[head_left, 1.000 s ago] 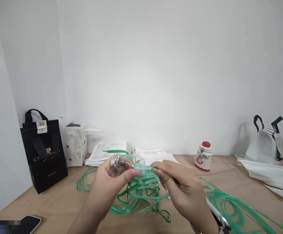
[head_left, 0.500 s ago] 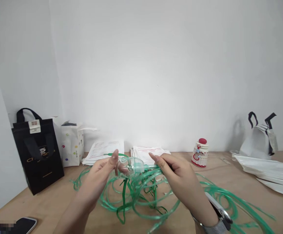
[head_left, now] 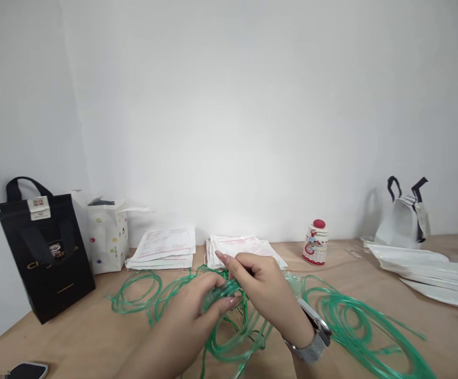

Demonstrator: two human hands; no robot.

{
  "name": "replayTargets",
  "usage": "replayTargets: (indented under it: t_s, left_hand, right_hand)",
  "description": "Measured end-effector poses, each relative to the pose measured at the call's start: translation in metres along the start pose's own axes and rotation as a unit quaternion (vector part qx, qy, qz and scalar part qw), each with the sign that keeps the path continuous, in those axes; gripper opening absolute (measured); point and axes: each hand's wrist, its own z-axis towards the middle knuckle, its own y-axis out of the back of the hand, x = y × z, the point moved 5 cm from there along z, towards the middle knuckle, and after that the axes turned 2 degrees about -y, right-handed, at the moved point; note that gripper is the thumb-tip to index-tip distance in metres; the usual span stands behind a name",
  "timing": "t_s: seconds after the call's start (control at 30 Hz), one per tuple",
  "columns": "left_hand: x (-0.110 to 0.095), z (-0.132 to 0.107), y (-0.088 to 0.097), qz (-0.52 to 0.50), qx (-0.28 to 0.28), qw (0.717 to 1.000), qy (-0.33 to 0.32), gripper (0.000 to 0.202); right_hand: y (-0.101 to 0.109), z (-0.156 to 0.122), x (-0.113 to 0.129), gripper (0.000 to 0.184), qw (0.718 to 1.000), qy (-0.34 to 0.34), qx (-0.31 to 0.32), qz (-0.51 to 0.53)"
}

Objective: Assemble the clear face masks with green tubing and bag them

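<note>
My left hand (head_left: 195,305) is closed round clear green tubing (head_left: 229,351), its thumb pointing right along the strands. Just above and to the right, my right hand (head_left: 256,279) is closed on the same bundle, with the thumb stretched out and the fingers curled. The hands almost touch, and what lies between their fingertips is partly hidden and blurred. Loops of the tubing and thin darker green straps hang below the hands. A clear plastic piece (head_left: 294,282) shows behind my right wrist, which wears a watch (head_left: 318,331).
More green tubing lies coiled at right (head_left: 347,321) and at left (head_left: 134,295). Two stacks of printed white packets (head_left: 165,245) are by the wall. A red-topped bottle (head_left: 315,245), a black bag (head_left: 47,258), a dotted bag (head_left: 108,237), white wrappers (head_left: 426,268) and a phone (head_left: 29,370) stand or lie around.
My left hand has moved right and my right hand left, coming together. The clear mask-like piece by my left hand is no longer plainly visible. The view has shifted slightly right.
</note>
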Motion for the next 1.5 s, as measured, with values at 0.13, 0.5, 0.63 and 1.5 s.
replayTargets:
  t_s: [0.13,0.5,0.63,1.5]
  left_hand:
    - [0.005,0.007,0.009,-0.046,-0.014,0.998,0.030,0.013]
    - [0.023,0.008,0.046,-0.287,-0.167,0.937,0.105,0.024]
    - [0.027,0.009,0.047,-0.376,-0.212,0.894,0.117,0.021]
    - [0.049,0.013,0.048,-0.355,-0.375,0.849,0.111,0.033]
  right_hand:
    - [0.000,0.004,-0.006,0.034,0.997,-0.014,0.061,0.036]
    - [0.013,0.013,-0.024,0.022,0.967,-0.096,0.030,0.233]
    - [-0.016,0.011,-0.020,0.011,0.875,-0.140,0.147,0.439]
    - [-0.085,-0.018,-0.013,0.015,0.831,-0.068,-0.186,0.519]
